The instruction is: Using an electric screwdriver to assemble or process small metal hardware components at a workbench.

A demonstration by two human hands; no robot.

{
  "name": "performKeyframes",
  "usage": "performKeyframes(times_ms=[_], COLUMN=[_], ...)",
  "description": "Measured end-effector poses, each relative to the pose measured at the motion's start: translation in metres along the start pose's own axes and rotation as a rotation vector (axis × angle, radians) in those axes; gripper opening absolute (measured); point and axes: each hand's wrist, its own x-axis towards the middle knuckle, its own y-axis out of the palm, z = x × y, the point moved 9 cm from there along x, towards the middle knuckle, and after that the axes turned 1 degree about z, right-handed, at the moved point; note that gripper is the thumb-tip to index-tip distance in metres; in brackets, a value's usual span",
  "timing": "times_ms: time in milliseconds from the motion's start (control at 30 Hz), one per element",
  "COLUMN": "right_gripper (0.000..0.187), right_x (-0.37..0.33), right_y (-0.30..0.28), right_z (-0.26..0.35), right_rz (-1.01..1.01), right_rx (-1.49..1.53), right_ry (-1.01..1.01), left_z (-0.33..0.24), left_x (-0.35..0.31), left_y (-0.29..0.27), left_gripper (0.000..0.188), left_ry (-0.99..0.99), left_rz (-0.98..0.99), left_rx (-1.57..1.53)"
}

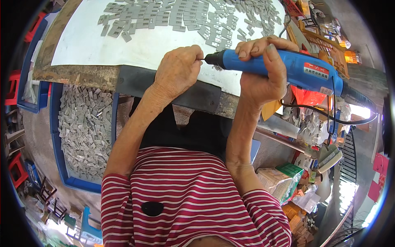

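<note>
Right hand (263, 70) is wrapped around a blue electric screwdriver (284, 68), its long axis running right to left, tip pointing at the left hand (179, 70). That one's pinched shut over something small at the bit, hidden, above the desk (123, 49).

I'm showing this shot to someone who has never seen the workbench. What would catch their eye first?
First, the blue corded power tool at centre right, gripped by the right hand, its black tip meeting the pinched fingers of the left hand. Next, the spread of small grey flat parts on the white sheet at the top, and a blue crate heaped with similar pieces at lower left.
</note>
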Motion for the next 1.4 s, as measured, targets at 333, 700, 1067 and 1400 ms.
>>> performKeyframes(times_ms=[333,700,1067,1400], right_gripper=[0.024,0.024,0.024,0.025], right_x=[0.0010,0.0009,-0.0033,-0.0037], right_y=[-0.0023,-0.0013,0.0030,0.0008], right_z=[-0.0001,0.0001,-0.0001,0.0012], right_rz=[-0.001,0.011,0.011,0.012], right_rx=[0.020,-0.013,-0.065,-0.030], right_ry=[0.005,-0.009,-0.008,-0.015], left_z=[0.0035,0.0014,-0.0005,0.0002], left_x=[0.0008,0.0013,-0.0009,-0.0012], left_y=[0.0010,0.0005,0.0011,0.0000], left_gripper=[0.009,0.009,0.009,0.010], left_ry=[-0.004,0.006,0.030,0.011], left_rz=[-0.002,0.002,0.000,0.001], left_rx=[0.033,0.042,0.078,0.063])
